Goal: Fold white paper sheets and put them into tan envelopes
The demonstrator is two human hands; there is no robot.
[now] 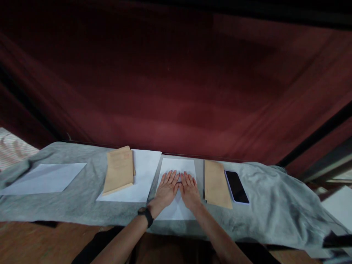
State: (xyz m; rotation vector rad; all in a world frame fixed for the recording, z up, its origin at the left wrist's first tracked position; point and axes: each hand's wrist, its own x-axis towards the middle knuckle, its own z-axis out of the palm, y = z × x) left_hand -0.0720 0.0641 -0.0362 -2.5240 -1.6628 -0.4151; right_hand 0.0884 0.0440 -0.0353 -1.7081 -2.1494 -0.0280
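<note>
A white sheet of paper (pixel 178 212) lies on the grey cloth straight in front of me. My left hand (pixel 167 189) rests flat on it with the fingers stretched out, a dark watch on that wrist. Beside it my right hand (pixel 190 190) is also spread flat on the sheet, the two thumbs close together. Just right of the sheet lie brown envelopes (pixel 217 183). To the left, more brown envelopes (pixel 119 168) sit on top of other white paper (pixel 145 172). Both hands hide the middle of the sheet.
A phone (pixel 237 187) with a dark screen lies right of the envelopes. Another white sheet (pixel 46 178) is at the far left of the grey cloth (pixel 88 183). A dark red panel (pixel 176 91) rises behind the cloth-covered surface. White paper (pixel 341 205) shows at the right edge.
</note>
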